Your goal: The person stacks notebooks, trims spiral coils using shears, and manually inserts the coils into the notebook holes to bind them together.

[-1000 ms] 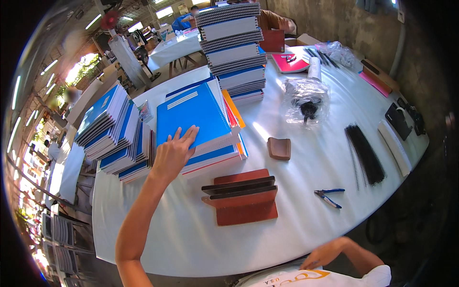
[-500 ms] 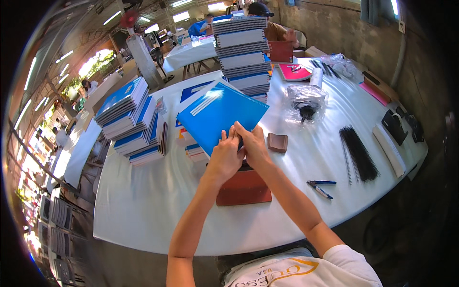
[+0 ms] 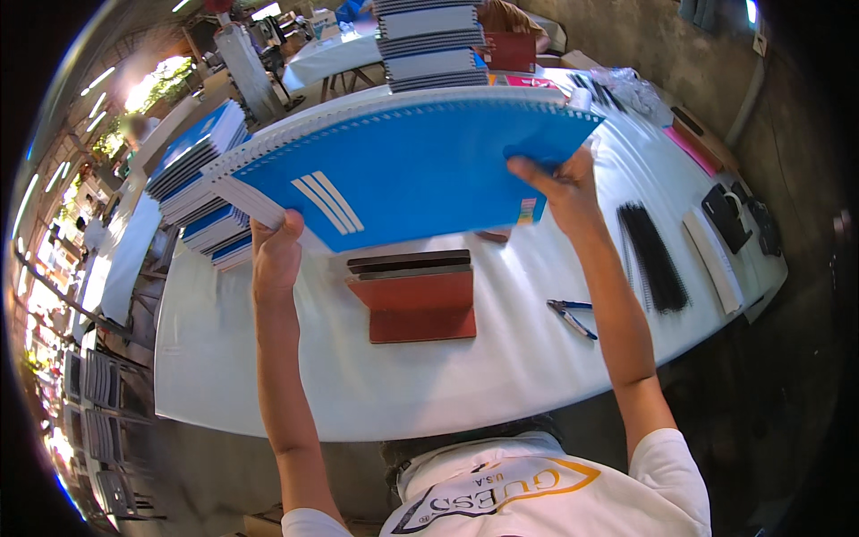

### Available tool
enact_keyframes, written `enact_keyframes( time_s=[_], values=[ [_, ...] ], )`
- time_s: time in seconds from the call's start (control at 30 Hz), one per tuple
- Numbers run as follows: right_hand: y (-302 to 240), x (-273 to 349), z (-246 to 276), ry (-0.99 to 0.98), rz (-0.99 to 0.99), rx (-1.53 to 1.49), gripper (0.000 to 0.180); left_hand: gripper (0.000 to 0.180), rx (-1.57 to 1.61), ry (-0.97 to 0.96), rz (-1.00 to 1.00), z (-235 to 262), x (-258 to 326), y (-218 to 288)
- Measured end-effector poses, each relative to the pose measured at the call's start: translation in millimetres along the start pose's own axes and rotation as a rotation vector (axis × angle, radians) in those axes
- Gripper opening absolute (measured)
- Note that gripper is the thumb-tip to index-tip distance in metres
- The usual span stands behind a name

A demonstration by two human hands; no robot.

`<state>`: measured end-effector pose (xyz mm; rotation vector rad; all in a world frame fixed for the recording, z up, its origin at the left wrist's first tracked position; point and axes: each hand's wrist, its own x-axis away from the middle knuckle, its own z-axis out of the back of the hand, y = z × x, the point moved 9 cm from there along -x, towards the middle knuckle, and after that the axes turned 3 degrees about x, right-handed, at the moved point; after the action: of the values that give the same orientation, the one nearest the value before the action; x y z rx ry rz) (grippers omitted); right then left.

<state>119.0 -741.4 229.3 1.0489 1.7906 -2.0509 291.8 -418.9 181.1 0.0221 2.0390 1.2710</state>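
A blue-covered notebook (image 3: pixel 412 179) is held up over the table, lengthwise between my hands. Small holes run along its upper edge, and its white pages show at the left end. My left hand (image 3: pixel 277 255) grips the lower left corner, thumb on the cover. At the right end, my right hand (image 3: pixel 568 192) clasps the notebook with the thumb across the front; its other fingers are mostly behind it. Below the notebook stands a reddish-brown block (image 3: pixel 420 309) with a dark slot along its top.
Blue-handled pliers (image 3: pixel 573 318) lie right of the block. Farther right is a bundle of black wire-like binding strips (image 3: pixel 658 259). Stacked notebooks (image 3: pixel 434 45) rise behind, and more notebooks (image 3: pixel 197 179) are piled at left. A person's arm (image 3: pixel 514 18) shows across the table.
My hands have moved apart to opposite ends of the notebook. It has been raised and turned lengthwise, with its holed edge now on top, and the view has tilted down slightly.
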Motion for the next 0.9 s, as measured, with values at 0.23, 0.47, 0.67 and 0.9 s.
enact_keyframes(
  time_s=[0.23,0.47,0.67,0.9],
  values=[
    [103.0,69.3,5.5,0.116,-0.331,-0.035,0.035,0.065,0.145,-0.038,0.085,-21.3,6.4,-36.6],
    [70.5,54.4,-2.8,0.007,-0.137,0.134,0.023,0.06,0.086,-0.09,0.119,13.0,8.3,-42.3],
    [125.4,91.5,-10.8,-0.029,-0.263,0.144,0.02,0.053,-0.015,-0.134,0.221,22.8,28.2,-71.3],
    [165.0,139.9,-8.1,-0.144,-0.445,0.251,0.057,0.073,-0.252,-0.231,0.393,-12.7,51.7,-92.2]
  ],
)
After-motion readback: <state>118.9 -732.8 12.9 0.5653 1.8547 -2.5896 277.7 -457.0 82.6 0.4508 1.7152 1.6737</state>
